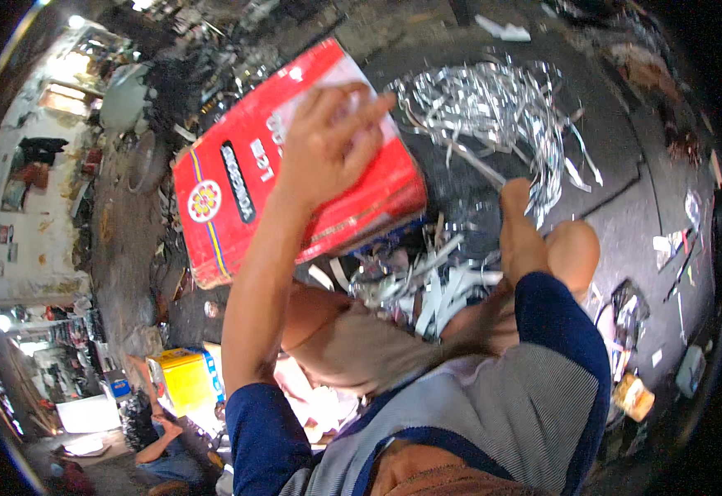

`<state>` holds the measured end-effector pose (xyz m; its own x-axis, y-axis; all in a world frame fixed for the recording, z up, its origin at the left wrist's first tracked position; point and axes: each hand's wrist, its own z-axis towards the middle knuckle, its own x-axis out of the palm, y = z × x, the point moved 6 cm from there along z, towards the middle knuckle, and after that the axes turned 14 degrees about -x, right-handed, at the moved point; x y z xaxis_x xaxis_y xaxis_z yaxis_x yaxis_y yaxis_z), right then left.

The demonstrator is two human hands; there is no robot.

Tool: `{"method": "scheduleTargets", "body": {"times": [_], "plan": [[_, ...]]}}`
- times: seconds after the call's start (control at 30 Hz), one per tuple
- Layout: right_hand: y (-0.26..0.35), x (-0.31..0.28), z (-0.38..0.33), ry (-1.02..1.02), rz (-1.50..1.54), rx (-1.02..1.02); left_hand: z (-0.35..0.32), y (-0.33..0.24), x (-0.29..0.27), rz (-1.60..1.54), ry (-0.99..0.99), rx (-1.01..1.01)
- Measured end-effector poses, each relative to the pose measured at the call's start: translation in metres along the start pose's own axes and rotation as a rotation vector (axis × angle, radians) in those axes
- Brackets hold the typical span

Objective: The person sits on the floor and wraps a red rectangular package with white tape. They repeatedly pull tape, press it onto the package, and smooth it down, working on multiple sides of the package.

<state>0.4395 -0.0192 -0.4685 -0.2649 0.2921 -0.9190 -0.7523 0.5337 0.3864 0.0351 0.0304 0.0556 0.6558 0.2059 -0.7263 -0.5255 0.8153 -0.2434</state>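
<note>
My left hand lies over the top of a red cardboard box, its fingers apart and partly bent, with a white patch of the box beneath them. The box sits tilted in front of my left leg and bears a round flower emblem and blue-yellow stripes. To the right, my right hand is closed around the near end of a thin silvery strip. That strip slants up and left toward a loose heap of shiny silver strips on the dark floor.
White and silver strips lie between my legs. A yellow carton stands at the lower left, near another person's bare leg. At the right are a dark plastic bag and an orange-yellow packet. Scraps cover the far floor.
</note>
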Motion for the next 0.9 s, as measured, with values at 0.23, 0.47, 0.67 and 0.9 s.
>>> {"method": "scheduleTargets", "body": {"times": [0.23,0.47,0.67,0.9], "plan": [[0.092,-0.042,-0.024,0.165,-0.283,-0.187,-0.009,-0.005,-0.006,0.013,0.138,-0.302],[0.178,-0.010,-0.152,0.396,0.198,-0.385,-0.009,-0.005,-0.004,0.054,0.012,-0.157],[0.193,-0.004,-0.213,0.539,0.184,-0.275,-0.010,-0.007,-0.005,0.017,-0.019,-0.103],[0.279,-0.140,-0.266,0.955,0.526,-0.785,-0.025,-0.010,-0.002,0.191,0.035,-0.208]]}}
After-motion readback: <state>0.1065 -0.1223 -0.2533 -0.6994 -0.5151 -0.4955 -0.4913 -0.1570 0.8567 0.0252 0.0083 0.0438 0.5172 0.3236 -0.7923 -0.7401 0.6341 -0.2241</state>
